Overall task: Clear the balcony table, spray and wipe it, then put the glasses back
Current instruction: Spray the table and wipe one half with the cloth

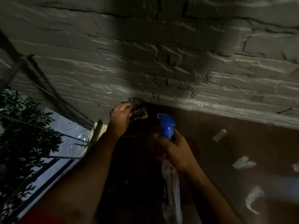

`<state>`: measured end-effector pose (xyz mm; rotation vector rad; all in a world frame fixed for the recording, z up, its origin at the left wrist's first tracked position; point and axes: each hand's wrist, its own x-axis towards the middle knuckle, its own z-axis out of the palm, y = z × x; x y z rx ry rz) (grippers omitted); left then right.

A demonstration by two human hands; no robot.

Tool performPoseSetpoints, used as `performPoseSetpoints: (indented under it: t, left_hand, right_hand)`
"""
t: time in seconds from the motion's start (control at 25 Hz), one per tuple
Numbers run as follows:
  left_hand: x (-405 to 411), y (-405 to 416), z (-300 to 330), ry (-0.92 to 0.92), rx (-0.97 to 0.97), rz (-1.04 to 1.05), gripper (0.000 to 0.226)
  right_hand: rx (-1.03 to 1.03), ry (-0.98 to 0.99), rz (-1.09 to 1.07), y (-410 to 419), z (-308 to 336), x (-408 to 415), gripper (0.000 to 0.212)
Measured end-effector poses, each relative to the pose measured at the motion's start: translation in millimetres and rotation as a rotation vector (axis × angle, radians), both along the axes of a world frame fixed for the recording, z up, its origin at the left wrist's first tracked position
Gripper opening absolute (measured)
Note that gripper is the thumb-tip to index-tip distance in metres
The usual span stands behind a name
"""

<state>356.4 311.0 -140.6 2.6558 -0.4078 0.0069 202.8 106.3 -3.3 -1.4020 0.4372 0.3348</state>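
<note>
My left hand (120, 118) grips a dark checked cloth (139, 109) at the far end of the dark table (137, 159), right against the wall. My right hand (176, 149) holds the neck of a clear spray bottle (171, 183) with a blue trigger head (166, 125), hanging above the table's right side. The tabletop lies in deep shadow under both arms, and its surface is hard to make out. No glasses are in view.
A grey stone-clad wall (161, 54) fills the top of the view. A metal balcony railing (48, 139) and leafy branches (24, 126) lie at the left. Brown floor (242, 143) at the right carries several pale scraps (243, 163).
</note>
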Motion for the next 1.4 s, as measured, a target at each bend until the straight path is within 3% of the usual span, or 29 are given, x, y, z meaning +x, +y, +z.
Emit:
performPoseSetpoints:
  t: [0.08,0.12,0.24,0.32,0.44,0.48,0.6,0.68,0.76,0.84,0.92,1.0,1.04,1.12,1.2,1.32,1.36,1.4]
  left_hand:
    - [11.4,-8.0,0.5,0.089,-0.001,0.243,0.044]
    - [8.8,-22.2,0.3,0.069,0.011,0.235,0.043]
    - [-10.7,-39.2,-13.0,-0.146,0.063,-0.138,0.034]
    - [-6.0,-20.0,-7.0,-0.103,0.077,-0.222,0.038]
    - [9.1,-22.4,-5.8,0.023,0.024,0.153,0.043]
    - [0.5,-39.2,-6.5,0.016,0.036,0.154,0.043]
    - [-45.4,-72.8,-13.8,-0.035,0.051,-0.255,0.047]
    - [-42.8,-49.4,-13.3,-0.082,0.071,-0.388,0.052]
    - [-13.6,-31.9,-15.1,-0.100,0.077,-0.141,0.046]
    - [-6.7,-52.4,-4.2,0.004,0.075,0.056,0.041]
    - [-31.6,-76.0,-5.6,0.027,0.070,-0.092,0.043]
    - [-57.7,-53.4,-16.3,-0.034,0.081,-0.421,0.049]
    - [-54.6,-31.2,-15.6,-0.040,0.065,-0.444,0.051]
    - [-31.5,-9.7,-13.5,-0.029,0.057,-0.187,0.048]
    - [-26.3,-38.2,-1.1,-0.013,0.021,-0.002,0.045]
    - [-72.8,-52.7,-8.2,-0.026,0.071,-0.407,0.047]
    - [-82.1,-31.7,-15.5,-0.040,0.065,-0.493,0.047]
    - [-80.5,-9.2,-19.3,-0.011,0.004,-0.442,0.046]
  right_hand:
    - [-0.015,-0.007,-0.006,-0.4,-4.5,-0.8,0.026]
    - [-0.032,-0.014,-0.002,-2.2,-6.4,-0.1,0.026]
    - [-0.067,-0.020,0.011,-1.3,-9.2,0.8,0.033]
    - [-0.055,-0.015,0.020,1.5,-9.4,-2.6,0.037]
    - [-0.018,-0.004,-0.022,-3.2,-9.5,-5.5,0.033]
    - [-0.021,-0.004,-0.030,-6.2,-8.7,-6.0,0.033]
    - [-0.036,-0.032,-0.012,-14.4,-0.5,-11.1,0.039]
    - [0.026,-0.034,-0.005,-16.5,5.0,-18.9,0.034]
    - [0.049,-0.016,-0.015,-17.5,8.1,-25.3,0.020]
    - [0.014,-0.017,-0.021,-17.4,4.6,-26.7,0.015]
    - [-0.004,-0.031,-0.005,-17.1,4.7,-26.6,0.020]
    - [-0.008,-0.024,0.007,-15.2,5.6,-28.0,0.024]
    - [0.013,-0.014,-0.005,-13.4,6.0,-31.1,0.022]
    - [0.051,-0.003,-0.028,-10.6,5.7,-34.9,0.017]
    - [0.037,-0.003,-0.036,-10.5,4.8,-34.9,0.018]
    - [0.042,-0.022,-0.014,-9.0,10.4,-35.3,0.022]
    - [0.051,-0.027,-0.013,-8.8,12.6,-37.1,0.022]
    - [0.062,-0.027,-0.020,-9.2,12.9,-39.6,0.021]
